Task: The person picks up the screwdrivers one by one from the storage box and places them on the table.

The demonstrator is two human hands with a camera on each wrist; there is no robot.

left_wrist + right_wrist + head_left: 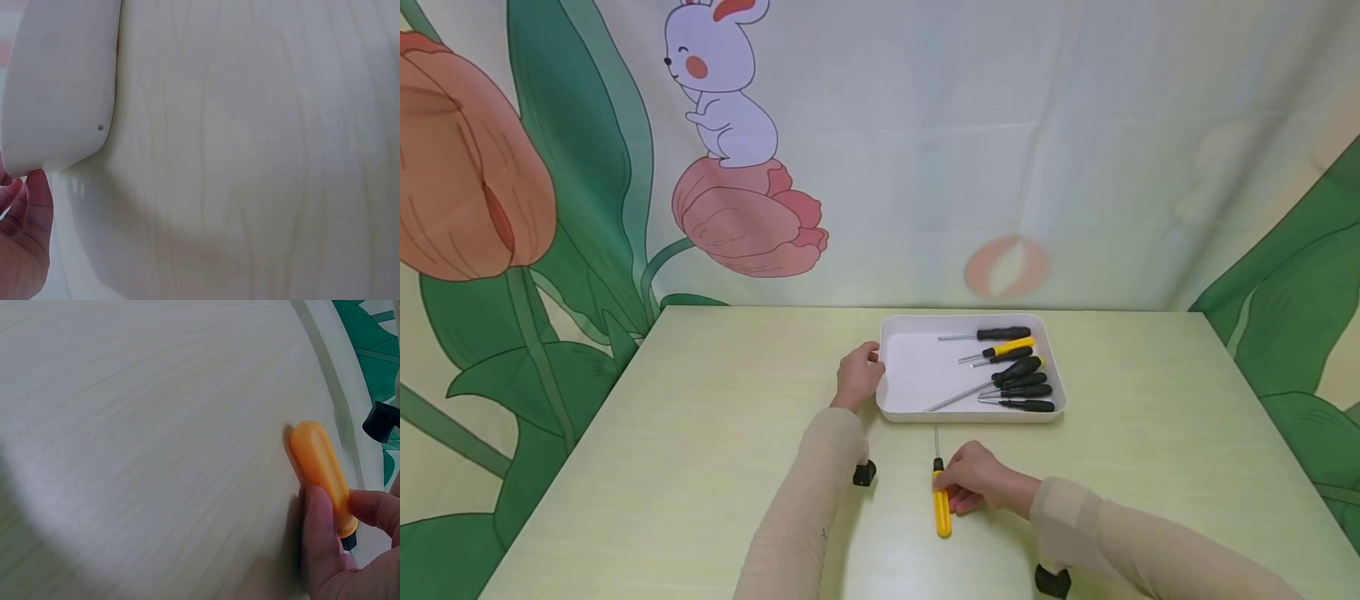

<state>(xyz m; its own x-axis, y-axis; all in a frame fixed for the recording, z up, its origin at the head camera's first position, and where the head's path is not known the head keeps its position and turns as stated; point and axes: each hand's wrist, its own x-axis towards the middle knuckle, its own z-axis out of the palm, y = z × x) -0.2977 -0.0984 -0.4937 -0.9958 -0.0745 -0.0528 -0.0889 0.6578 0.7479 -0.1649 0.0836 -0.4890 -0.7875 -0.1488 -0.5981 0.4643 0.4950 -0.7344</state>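
In the head view my right hand (979,478) pinches the yellow handle of a screwdriver (942,512), its shaft pointing at the tray. Thumb and finger sit on either side of the handle (320,456) in the right wrist view, with the handle close over the tabletop. My left hand (859,375) grips the left edge of a white tray (902,367). The left wrist view has its fingertips at the tray's end wall (59,119), some fingers partly hidden. Inside the tray, toward its right side, lie several screwdrivers (1018,369), mostly black-handled, one with a yellow handle (1017,345).
The pale wood-grain table (700,467) reaches back to a printed curtain (910,167) with a rabbit and tulips. Black wrist mounts (864,473) show under both sleeves. The tray stands near the table's back edge.
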